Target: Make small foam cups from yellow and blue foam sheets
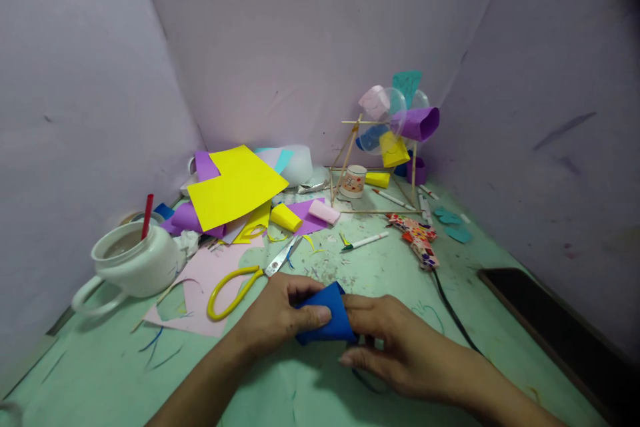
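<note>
A blue tube of craft foam or thick paper [333, 313] is held between both hands, low over the green table. My left hand [283, 313] is closed round its left side, thumb pressed flat on the top face. At the tube's right end, the fingers of my right hand [390, 340] reach into or behind the edge and grip it; the fingertips are hidden. Its thumb hangs lower, a little off the tube. Just beyond my left hand lie yellow-handled scissors [239, 290], partly spread. A white marker with a green tip [365, 241] lies farther off.
A wheel of coloured cups on a stick frame [400, 121] stands at the back right, near a patterned glue gun [423, 240] with a cord. A phone [550, 340] lies at right. On the left are a white pot [140, 263], pink sheet [200, 307] and yellow sheet [235, 190].
</note>
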A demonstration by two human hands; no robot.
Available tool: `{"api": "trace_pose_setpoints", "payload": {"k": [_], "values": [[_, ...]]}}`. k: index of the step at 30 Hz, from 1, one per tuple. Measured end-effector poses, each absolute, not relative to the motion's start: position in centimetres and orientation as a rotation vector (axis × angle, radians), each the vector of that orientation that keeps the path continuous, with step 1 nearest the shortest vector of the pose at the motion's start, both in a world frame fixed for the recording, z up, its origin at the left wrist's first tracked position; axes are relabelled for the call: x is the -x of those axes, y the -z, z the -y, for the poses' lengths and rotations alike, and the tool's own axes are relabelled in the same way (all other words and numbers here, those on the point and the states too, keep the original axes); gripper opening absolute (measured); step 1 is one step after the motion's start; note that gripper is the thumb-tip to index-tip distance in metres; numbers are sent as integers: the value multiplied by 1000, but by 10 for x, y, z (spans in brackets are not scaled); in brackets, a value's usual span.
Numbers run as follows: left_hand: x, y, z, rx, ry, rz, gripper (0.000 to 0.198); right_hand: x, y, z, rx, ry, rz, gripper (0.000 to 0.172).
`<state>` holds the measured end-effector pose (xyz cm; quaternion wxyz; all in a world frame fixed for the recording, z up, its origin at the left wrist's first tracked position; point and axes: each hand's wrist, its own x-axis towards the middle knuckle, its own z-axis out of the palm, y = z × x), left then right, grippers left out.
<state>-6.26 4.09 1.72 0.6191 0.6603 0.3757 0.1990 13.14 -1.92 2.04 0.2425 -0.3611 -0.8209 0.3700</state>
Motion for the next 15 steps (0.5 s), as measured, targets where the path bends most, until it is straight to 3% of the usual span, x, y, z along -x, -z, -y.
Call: {"api": "trace_pose_setpoints", "payload": {"k": [5, 8, 15], "values": [[59, -19, -38, -1552, -430, -896, 34, -121, -8, 17, 985, -995, 2201, 18], [59, -21, -38, -1598, -415, -921, 37, -118, 3, 15, 999, -981, 2159, 26], [77, -29, -49, -1661, -945, -1429, 27, -127, 15, 13, 1473, -873, 1608, 38]]}}
